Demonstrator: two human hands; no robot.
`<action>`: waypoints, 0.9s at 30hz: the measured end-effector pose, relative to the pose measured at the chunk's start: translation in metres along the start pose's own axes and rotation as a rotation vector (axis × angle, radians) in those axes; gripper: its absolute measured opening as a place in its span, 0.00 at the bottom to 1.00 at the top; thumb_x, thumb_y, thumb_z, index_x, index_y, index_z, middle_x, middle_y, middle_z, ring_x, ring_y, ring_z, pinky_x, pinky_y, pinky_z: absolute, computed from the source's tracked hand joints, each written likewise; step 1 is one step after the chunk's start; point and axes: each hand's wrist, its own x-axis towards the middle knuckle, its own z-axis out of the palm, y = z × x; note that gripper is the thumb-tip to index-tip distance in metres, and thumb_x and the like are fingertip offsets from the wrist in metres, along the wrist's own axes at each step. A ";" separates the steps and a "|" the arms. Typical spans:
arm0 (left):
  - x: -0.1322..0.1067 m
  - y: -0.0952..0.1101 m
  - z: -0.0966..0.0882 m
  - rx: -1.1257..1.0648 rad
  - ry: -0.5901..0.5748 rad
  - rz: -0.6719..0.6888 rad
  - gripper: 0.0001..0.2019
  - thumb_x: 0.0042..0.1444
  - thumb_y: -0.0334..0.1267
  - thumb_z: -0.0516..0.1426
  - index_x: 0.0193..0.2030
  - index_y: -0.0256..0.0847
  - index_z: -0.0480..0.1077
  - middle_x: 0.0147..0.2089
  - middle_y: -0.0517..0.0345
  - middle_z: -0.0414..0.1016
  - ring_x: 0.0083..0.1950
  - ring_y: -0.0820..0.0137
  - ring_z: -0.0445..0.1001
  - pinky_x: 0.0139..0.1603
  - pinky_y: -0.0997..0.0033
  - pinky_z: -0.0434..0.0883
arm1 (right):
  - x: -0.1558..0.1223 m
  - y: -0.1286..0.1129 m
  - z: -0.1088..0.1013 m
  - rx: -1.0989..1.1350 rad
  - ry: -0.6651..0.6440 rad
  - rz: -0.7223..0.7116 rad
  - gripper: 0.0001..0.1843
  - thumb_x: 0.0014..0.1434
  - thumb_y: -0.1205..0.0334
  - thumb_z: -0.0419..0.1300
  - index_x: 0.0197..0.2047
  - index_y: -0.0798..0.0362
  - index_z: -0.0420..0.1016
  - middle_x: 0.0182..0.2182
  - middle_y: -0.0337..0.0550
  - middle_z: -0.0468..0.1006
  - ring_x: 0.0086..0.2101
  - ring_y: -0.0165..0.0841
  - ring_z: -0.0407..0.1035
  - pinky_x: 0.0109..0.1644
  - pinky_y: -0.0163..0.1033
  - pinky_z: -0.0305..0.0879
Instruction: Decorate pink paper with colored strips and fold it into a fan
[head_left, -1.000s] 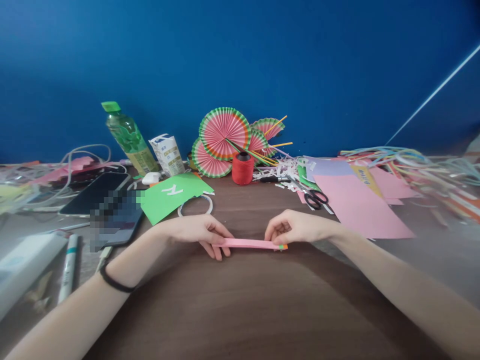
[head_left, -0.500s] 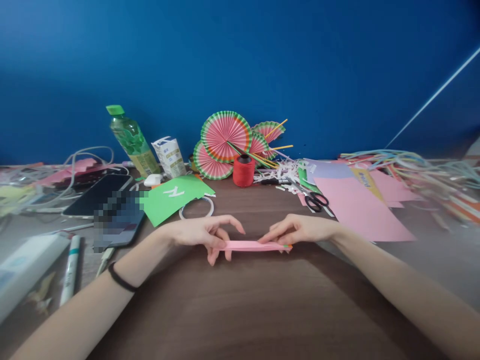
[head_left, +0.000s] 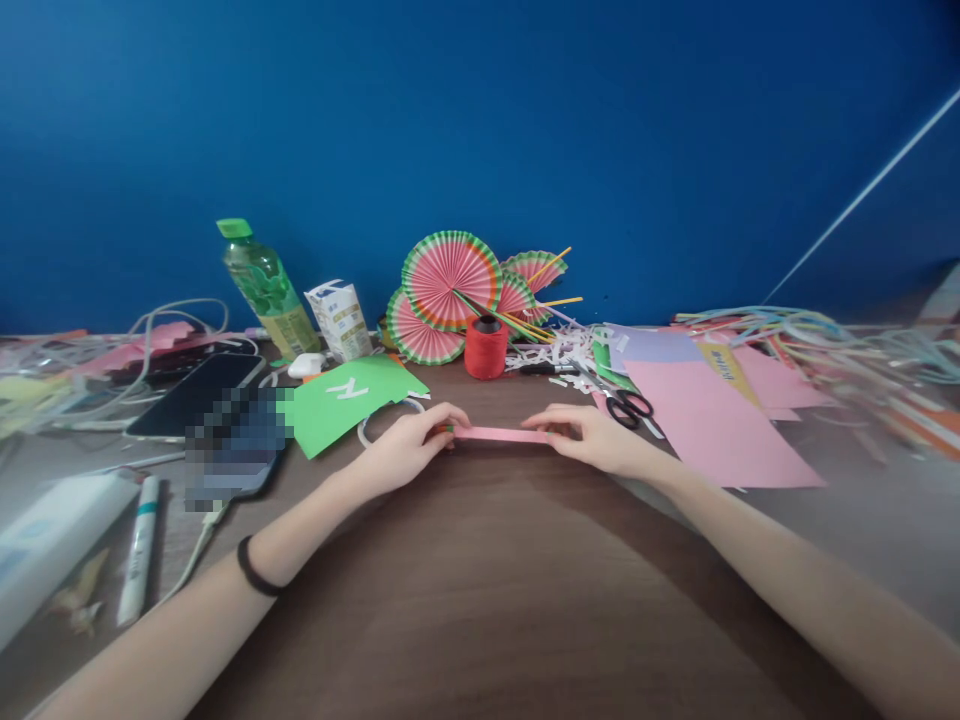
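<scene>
Pinching its two ends, the left hand (head_left: pixel 407 441) and right hand (head_left: pixel 596 437) hold the pink strip (head_left: pixel 501 434) level, in front of the spool (head_left: pixel 485 350). It looks already folded narrow, not spread like the fans (head_left: pixel 446 270) behind; whether every fold is finished, I cannot tell.
</scene>
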 end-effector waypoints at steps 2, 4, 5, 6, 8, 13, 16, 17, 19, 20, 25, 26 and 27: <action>0.001 -0.003 0.005 0.138 0.112 0.038 0.11 0.57 0.32 0.46 0.45 0.42 0.64 0.43 0.56 0.71 0.44 0.69 0.70 0.49 0.66 0.65 | 0.002 0.004 0.003 -0.070 0.101 -0.051 0.16 0.53 0.66 0.51 0.43 0.54 0.73 0.39 0.45 0.73 0.37 0.33 0.66 0.42 0.39 0.62; 0.001 -0.009 0.011 0.245 0.234 0.093 0.13 0.57 0.31 0.46 0.48 0.40 0.61 0.50 0.52 0.68 0.51 0.66 0.66 0.54 0.63 0.62 | 0.004 0.011 0.005 -0.117 0.192 -0.083 0.15 0.53 0.67 0.50 0.42 0.54 0.73 0.39 0.46 0.73 0.37 0.34 0.67 0.42 0.39 0.62; 0.001 -0.013 0.014 0.298 0.321 0.133 0.14 0.56 0.30 0.46 0.49 0.40 0.61 0.54 0.50 0.65 0.56 0.65 0.63 0.57 0.60 0.59 | 0.006 0.014 0.005 -0.142 0.240 -0.094 0.15 0.53 0.67 0.50 0.42 0.54 0.73 0.38 0.46 0.73 0.37 0.34 0.66 0.41 0.39 0.62; 0.002 -0.016 0.017 0.346 0.369 0.158 0.15 0.56 0.29 0.47 0.50 0.40 0.59 0.57 0.48 0.61 0.59 0.64 0.59 0.59 0.59 0.57 | 0.007 0.019 0.005 -0.166 0.287 -0.103 0.14 0.53 0.68 0.49 0.41 0.54 0.72 0.38 0.46 0.74 0.37 0.34 0.66 0.41 0.39 0.62; 0.002 -0.022 0.021 0.424 0.411 0.168 0.17 0.54 0.27 0.47 0.52 0.39 0.58 0.59 0.47 0.58 0.61 0.63 0.56 0.60 0.57 0.56 | 0.011 0.028 0.004 -0.194 0.356 -0.090 0.14 0.53 0.68 0.49 0.41 0.55 0.72 0.38 0.48 0.73 0.38 0.35 0.66 0.42 0.41 0.62; 0.003 -0.028 0.024 0.532 0.401 0.154 0.19 0.52 0.25 0.46 0.51 0.39 0.59 0.57 0.47 0.59 0.59 0.61 0.58 0.59 0.54 0.57 | 0.016 0.043 0.002 -0.207 0.476 -0.004 0.12 0.52 0.66 0.51 0.38 0.56 0.72 0.37 0.49 0.72 0.38 0.37 0.67 0.44 0.43 0.63; 0.003 -0.027 0.023 0.569 0.420 0.146 0.20 0.50 0.23 0.46 0.50 0.39 0.61 0.55 0.48 0.62 0.57 0.60 0.60 0.57 0.54 0.59 | 0.019 0.043 0.002 -0.204 0.477 0.014 0.11 0.52 0.66 0.52 0.37 0.53 0.73 0.36 0.47 0.73 0.38 0.37 0.67 0.43 0.43 0.63; 0.002 -0.026 0.023 0.580 0.426 0.145 0.19 0.50 0.23 0.46 0.49 0.39 0.62 0.54 0.47 0.63 0.56 0.60 0.61 0.57 0.54 0.59 | 0.020 0.042 0.002 -0.208 0.471 0.009 0.10 0.52 0.66 0.52 0.36 0.53 0.73 0.36 0.47 0.73 0.38 0.37 0.67 0.43 0.43 0.63; 0.001 -0.023 0.022 0.597 0.424 0.159 0.17 0.50 0.23 0.45 0.46 0.38 0.63 0.51 0.47 0.65 0.54 0.61 0.62 0.55 0.56 0.60 | 0.026 0.038 0.002 -0.203 0.464 -0.002 0.10 0.52 0.65 0.52 0.35 0.53 0.73 0.35 0.46 0.74 0.37 0.36 0.67 0.43 0.43 0.62; 0.000 -0.023 0.021 0.604 0.419 0.168 0.17 0.51 0.23 0.45 0.45 0.38 0.64 0.51 0.48 0.65 0.53 0.61 0.63 0.55 0.56 0.60 | 0.031 0.035 0.003 -0.192 0.467 -0.007 0.10 0.52 0.65 0.52 0.35 0.53 0.73 0.36 0.46 0.74 0.37 0.36 0.67 0.43 0.43 0.62; -0.001 -0.023 0.020 0.605 0.378 0.166 0.14 0.52 0.24 0.45 0.40 0.39 0.67 0.48 0.50 0.68 0.51 0.62 0.64 0.53 0.59 0.62 | 0.062 0.023 0.013 -0.144 0.472 -0.020 0.11 0.52 0.66 0.51 0.36 0.54 0.73 0.37 0.45 0.75 0.36 0.33 0.67 0.43 0.40 0.62; 0.000 -0.024 0.020 0.603 0.362 0.163 0.14 0.53 0.24 0.45 0.40 0.39 0.68 0.47 0.50 0.69 0.50 0.63 0.65 0.53 0.59 0.62 | 0.069 0.022 0.016 -0.149 0.466 -0.027 0.11 0.52 0.67 0.51 0.36 0.54 0.73 0.37 0.45 0.75 0.36 0.33 0.67 0.42 0.39 0.63; 0.000 -0.025 0.020 0.604 0.347 0.160 0.15 0.53 0.24 0.45 0.41 0.39 0.68 0.47 0.51 0.69 0.51 0.63 0.65 0.53 0.59 0.62 | 0.075 0.022 0.020 -0.160 0.458 -0.036 0.11 0.52 0.68 0.51 0.36 0.54 0.73 0.37 0.45 0.74 0.36 0.33 0.67 0.42 0.39 0.62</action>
